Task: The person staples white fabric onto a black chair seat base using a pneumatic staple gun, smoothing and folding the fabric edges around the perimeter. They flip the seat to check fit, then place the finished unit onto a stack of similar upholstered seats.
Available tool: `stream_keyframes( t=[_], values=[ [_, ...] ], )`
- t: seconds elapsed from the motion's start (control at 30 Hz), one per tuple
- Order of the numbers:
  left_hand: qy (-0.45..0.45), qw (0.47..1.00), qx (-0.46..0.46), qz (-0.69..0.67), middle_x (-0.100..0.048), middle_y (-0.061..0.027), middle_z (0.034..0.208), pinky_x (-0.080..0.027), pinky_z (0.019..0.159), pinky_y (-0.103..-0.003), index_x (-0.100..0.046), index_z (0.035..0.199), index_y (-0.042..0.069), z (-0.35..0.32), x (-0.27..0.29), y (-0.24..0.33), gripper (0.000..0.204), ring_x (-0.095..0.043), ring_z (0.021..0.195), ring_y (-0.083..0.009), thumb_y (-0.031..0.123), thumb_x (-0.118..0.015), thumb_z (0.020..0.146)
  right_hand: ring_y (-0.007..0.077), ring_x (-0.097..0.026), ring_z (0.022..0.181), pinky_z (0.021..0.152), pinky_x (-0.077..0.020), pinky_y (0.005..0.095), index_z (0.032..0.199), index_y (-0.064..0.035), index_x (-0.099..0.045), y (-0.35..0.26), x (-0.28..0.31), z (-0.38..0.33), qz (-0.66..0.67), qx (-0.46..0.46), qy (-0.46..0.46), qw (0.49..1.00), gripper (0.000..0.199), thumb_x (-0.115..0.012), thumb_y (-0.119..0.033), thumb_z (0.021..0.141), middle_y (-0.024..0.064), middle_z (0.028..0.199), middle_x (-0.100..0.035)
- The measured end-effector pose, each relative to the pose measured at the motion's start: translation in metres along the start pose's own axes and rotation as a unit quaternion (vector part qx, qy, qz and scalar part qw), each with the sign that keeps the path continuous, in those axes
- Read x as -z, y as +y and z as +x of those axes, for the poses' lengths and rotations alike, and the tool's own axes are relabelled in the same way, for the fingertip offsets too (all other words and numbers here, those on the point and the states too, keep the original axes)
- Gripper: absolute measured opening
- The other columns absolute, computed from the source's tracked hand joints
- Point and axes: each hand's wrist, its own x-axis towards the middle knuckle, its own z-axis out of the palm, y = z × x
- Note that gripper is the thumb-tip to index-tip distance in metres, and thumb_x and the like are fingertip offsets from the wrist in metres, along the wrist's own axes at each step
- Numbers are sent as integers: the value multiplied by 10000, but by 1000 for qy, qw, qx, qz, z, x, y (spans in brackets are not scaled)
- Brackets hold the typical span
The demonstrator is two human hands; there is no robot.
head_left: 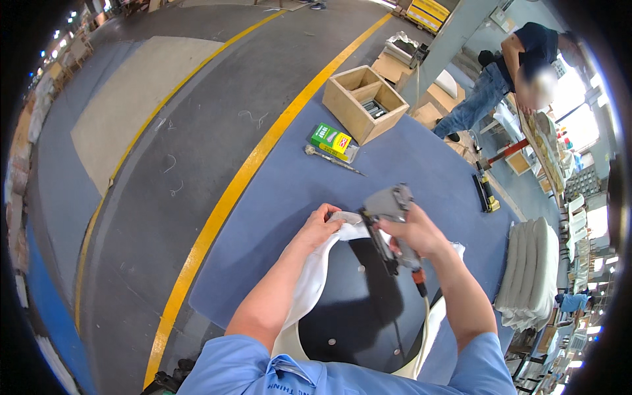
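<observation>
In front of me lies a rounded black panel (339, 299) with a few pale round dots on its face and white fabric (311, 283) around its rim. My left hand (319, 227) pinches the fabric at the panel's far edge. My right hand (421, 232) is wrapped round the handle of a grey pneumatic staple gun (390, 209), slightly blurred. The gun is over the far right part of the panel, close to my left hand. From an orange fitting (419, 276) at its base, a pale air hose (424, 329) runs down toward me.
On the blue table (263, 217) are a wooden divided box (365, 105) holding metal strips, a green and yellow carton (332, 141), a pointed tool (332, 160) and a black and yellow staple gun (486, 191). Stacked white cushions (526, 273) stand right. Another person (487, 85) bends over a bench.
</observation>
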Motion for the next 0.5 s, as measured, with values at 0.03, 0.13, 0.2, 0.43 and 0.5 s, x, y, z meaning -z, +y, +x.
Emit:
stream_keyframes(
  t=[0.03,0.13,0.2,0.43,0.5],
  values=[
    [2,1000,-2,0,-606,-27,925,-489,760,-306,-586,1256,80,0,-1,1,343,-570,865,-126,163,-727,955,123,-574,581,494,-479,296,1175,-2,-573,0,-10,17,-27,-3,-7,1000,308,-730,-138,948,45,833,-622],
    [9,1000,-8,-12,-598,-16,884,-472,719,-304,-590,1243,65,0,-2,0,352,-551,826,-116,155,-740,937,114,-562,556,473,-469,296,1175,1,-561,4,-32,45,-84,-20,-19,996,322,-735,-149,950,46,818,-621],
    [13,999,-16,-34,-599,-22,886,-472,718,-305,-591,1234,55,0,0,-3,362,-547,820,-117,155,-752,926,108,-555,543,462,-464,297,1175,-1,-555,2,-44,51,-93,-34,-10,995,324,-737,-144,948,41,803,-617],
    [25,999,-34,-21,-626,-48,895,-480,721,-312,-596,1201,43,1,-3,-8,363,-562,807,-125,141,-765,896,102,-550,534,453,-458,296,1203,-18,-534,6,-51,51,-119,-50,-9,992,355,-743,-130,938,26,773,-596],
    [38,998,-31,-29,-614,-98,986,-517,774,-344,-625,1182,39,6,-2,-14,352,-602,858,-173,115,-766,869,100,-547,534,452,-455,293,1210,-24,-528,2,-55,51,-129,-47,-10,990,363,-743,-129,936,24,778,-594]
  ],
)
